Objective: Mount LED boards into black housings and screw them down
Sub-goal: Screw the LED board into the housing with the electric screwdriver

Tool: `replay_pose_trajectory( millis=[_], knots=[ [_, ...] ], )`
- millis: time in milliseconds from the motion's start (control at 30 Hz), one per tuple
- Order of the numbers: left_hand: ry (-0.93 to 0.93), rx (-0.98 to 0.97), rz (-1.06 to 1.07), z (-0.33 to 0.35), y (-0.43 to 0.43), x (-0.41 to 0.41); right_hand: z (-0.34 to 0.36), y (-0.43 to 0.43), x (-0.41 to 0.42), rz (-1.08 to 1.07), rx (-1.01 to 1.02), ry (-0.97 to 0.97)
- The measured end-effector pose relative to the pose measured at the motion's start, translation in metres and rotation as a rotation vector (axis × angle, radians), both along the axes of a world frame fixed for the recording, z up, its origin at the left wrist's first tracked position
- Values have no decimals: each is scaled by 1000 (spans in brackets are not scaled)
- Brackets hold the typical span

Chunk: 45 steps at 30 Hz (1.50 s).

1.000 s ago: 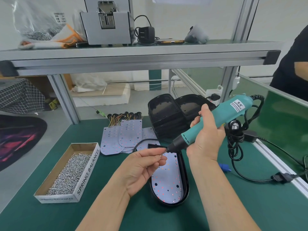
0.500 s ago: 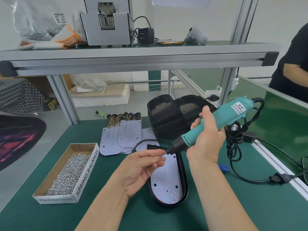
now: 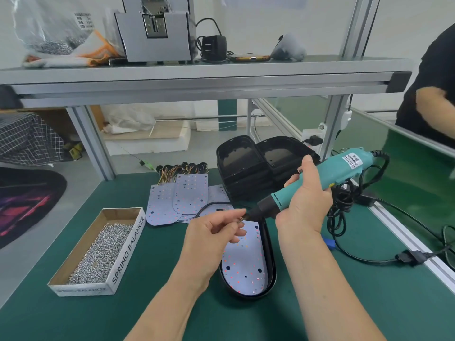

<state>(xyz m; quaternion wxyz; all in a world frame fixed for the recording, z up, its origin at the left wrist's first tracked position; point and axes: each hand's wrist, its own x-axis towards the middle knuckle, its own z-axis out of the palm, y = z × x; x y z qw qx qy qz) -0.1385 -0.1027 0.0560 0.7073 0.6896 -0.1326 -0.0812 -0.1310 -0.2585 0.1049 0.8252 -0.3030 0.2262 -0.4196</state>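
A black oval housing [image 3: 270,262] lies on the green mat with a pale LED board [image 3: 246,267] seated inside it. Above its far end my left hand [image 3: 211,237] pinches a small screw [image 3: 240,219] against the tip of a teal electric screwdriver [image 3: 320,183]. My right hand [image 3: 305,205] grips the screwdriver's body, which slants down to the left. Loose LED boards [image 3: 182,198] with wire tails lie behind. Empty black housings [image 3: 246,166] are stacked at the back.
A cardboard box of screws [image 3: 98,247] sits at the left. The screwdriver's black cable [image 3: 344,217] coils at the right and runs to a plug near the aluminium rail [image 3: 406,242]. Another person [image 3: 433,99] stands at the far right. A shelf [image 3: 197,72] spans overhead.
Both hands with the screwdriver and screw have stayed nearly in place, drifting slightly. The person at the right has moved an arm.
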Motion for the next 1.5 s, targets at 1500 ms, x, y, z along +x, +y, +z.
replay_pose_trajectory(
  millis=[1500],
  knots=[
    [458, 396, 143, -56, -10, 17, -55, 28, -31, 83, -532, 116]
  ],
)
